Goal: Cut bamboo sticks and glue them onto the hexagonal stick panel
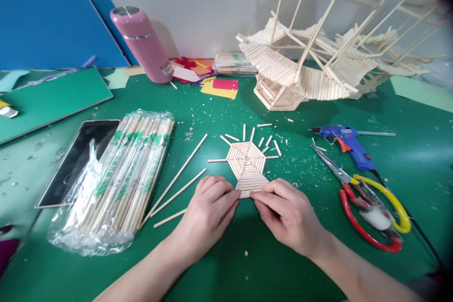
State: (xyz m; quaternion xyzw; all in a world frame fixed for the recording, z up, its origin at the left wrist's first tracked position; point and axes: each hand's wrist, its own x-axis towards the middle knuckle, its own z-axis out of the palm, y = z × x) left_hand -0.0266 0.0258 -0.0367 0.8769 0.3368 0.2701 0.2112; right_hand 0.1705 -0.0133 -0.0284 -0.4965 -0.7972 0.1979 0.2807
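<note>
The hexagonal stick panel (247, 163) lies flat on the green table (226, 264), straight ahead of you. It is pale wood, built from short sticks laid in rings that shrink toward the centre, with six seams running out like spokes. Its near edge flares into a wider band of parallel sticks. Your left hand (208, 212) and right hand (288, 214) meet at that near edge, fingertips drawn together and pinching the outermost stick from either side.

Short cut stick pieces (269, 141) fan out around the far side of the panel. Three long loose sticks (179, 184) lie slanted just left of your left hand. Farther left sits a plastic-wrapped bundle of sticks (120, 184), partly overlapping a dark tablet (76, 160). To your right lie red-and-yellow-handled scissors (368, 207) and, beyond them, a blue glue gun (348, 144). At the back stand a large stick model (318, 66), coloured paper scraps (215, 85) and a pink flask (141, 42).
</note>
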